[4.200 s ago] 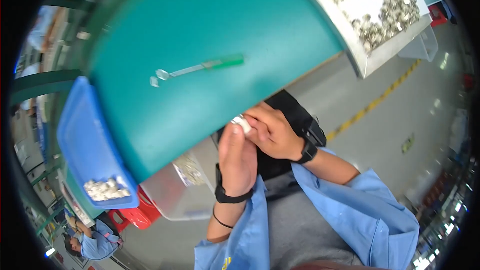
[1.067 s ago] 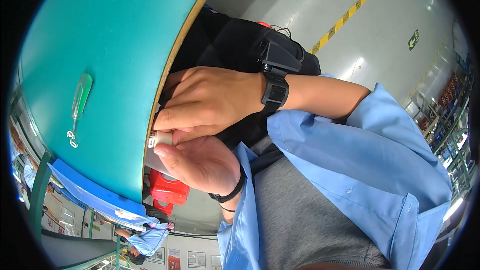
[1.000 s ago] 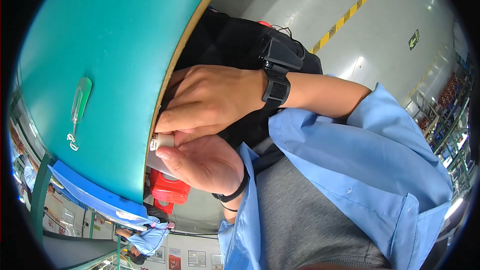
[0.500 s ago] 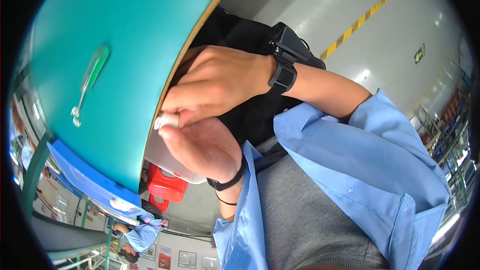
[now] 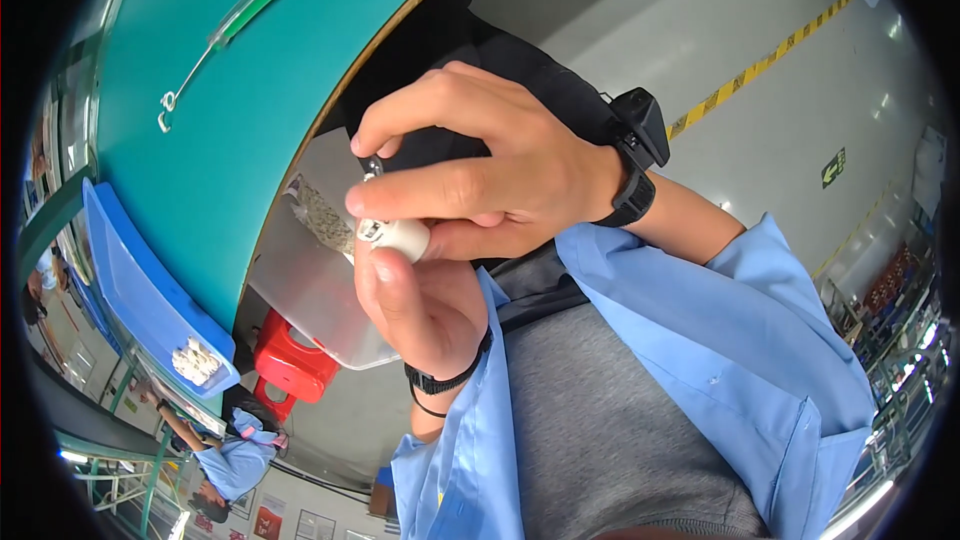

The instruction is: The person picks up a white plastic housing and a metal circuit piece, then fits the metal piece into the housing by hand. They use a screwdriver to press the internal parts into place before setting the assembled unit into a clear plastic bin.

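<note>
A small white cylindrical plastic part sits between my two hands, above the table's near edge. My left hand is closed on its lower side, thumb against it and palm turned up. Over it, my right hand reaches across with thumb and a finger at the part. A tiny dark piece shows between two fingers of my right hand; its kind is unclear. On the green table lies a hook tool with a green and clear handle, touched by neither hand.
A blue bin with white parts stands at the table's left end. Under my hands are a translucent tub and a bag of small pieces. A red stool stands beyond. Another person works at far lower left.
My hands have come away from the table edge, and the white part shows more fully. My right hand's fingers have spread and lifted. The view has shifted, showing more of the bin and tub.
</note>
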A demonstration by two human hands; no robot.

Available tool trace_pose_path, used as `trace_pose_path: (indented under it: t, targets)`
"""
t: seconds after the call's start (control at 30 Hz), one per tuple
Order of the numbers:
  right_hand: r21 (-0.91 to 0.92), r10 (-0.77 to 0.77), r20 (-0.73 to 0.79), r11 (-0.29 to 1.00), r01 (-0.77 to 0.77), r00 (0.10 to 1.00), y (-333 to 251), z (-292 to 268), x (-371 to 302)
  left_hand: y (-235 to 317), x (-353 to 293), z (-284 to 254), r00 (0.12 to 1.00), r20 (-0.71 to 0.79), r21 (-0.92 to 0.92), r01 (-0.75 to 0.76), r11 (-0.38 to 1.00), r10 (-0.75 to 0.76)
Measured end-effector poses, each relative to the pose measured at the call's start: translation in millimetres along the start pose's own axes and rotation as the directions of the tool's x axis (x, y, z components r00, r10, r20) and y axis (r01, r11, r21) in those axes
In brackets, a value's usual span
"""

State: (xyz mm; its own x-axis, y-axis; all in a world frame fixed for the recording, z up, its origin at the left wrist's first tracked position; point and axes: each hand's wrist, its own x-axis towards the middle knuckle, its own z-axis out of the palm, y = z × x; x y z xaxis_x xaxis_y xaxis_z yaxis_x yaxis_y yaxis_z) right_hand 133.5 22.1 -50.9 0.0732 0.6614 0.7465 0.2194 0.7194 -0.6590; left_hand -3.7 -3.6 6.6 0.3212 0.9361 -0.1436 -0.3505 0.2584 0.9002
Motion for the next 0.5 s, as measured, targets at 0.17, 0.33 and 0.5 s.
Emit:
trace_pose_path:
  t: [0.17, 0.33, 0.5]
  targets:
    - [0.017, -0.045, 0.015, 0.999, 0.044, 0.999, -4, 1, 2, 5, -2, -1, 0.996, 0.09, 0.03, -0.03, 0.999, 0.027]
    - [0.027, -0.075, 0.041, 0.997, 0.074, 0.996, -7, -1, 8, 9, -7, -8, 0.997, 0.074, 0.06, -0.008, 0.998, 0.004]
    - [0.033, -0.062, 0.063, 0.998, 0.06, 0.996, -3, -6, 12, 12, -3, -6, 0.998, 0.055, 0.052, 0.019, 0.998, -0.022]
